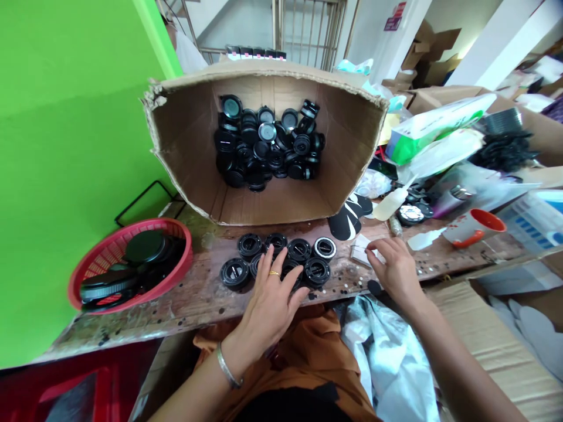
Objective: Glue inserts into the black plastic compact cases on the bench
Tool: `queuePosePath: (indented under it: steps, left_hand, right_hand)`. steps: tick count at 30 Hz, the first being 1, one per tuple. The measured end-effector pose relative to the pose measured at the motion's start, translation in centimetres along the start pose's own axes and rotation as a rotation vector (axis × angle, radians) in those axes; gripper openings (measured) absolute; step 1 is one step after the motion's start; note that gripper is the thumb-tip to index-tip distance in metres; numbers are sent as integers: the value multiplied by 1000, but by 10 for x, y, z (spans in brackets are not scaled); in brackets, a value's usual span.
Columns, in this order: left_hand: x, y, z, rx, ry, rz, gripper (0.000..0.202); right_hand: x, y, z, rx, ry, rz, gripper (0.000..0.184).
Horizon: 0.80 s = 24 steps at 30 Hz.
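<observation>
Several round black parts like small lens housings [234,273] stand in two close rows on the wooden table. One of them, with a silvery white ring [325,248], is at the back right of the group. My left hand [269,293] lies over the front row, fingers spread, its fingertips on or just above the parts and hiding some of them. To the right, my right hand [393,266] has thumb and index finger pinched together at the edge of a small white pad [359,251]. Whatever is between those fingertips is too small to make out.
An open cardboard box [272,202] behind holds many similar black parts. At left is a red basket [187,258] with larger black round pieces. Rightward are a squeeze bottle [389,204], a white and orange mug [472,228] and bags. Small black dots litter the table edge [193,299].
</observation>
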<state>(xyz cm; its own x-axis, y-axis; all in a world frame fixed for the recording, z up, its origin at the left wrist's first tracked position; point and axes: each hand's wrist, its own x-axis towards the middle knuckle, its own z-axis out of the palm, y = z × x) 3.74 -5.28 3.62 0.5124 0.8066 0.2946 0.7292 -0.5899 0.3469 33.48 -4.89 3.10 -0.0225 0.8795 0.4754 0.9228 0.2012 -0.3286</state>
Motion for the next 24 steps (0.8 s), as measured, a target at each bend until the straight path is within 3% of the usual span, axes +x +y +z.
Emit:
queuePosePath:
  steps: [2,5,10,17,24]
  left_hand:
    - [-1,0,0,-6,-4,4,37]
    - [-1,-1,1,-7,3,7,38]
    - [0,1,3,10,3,10,43]
    - [2,6,2,1,-24,14,38]
    - [5,7,1,38,-36,32,38]
  right_hand:
    - [-7,-23,-2,91,77,-105,13]
    - [-18,-51,7,231,79,-278,23]
    - [-25,-62,30,230,2,-459,28]
    - [-23,-61,23,212,-121,-474,25]
    - [-25,-60,21,138,-131,-326,28]
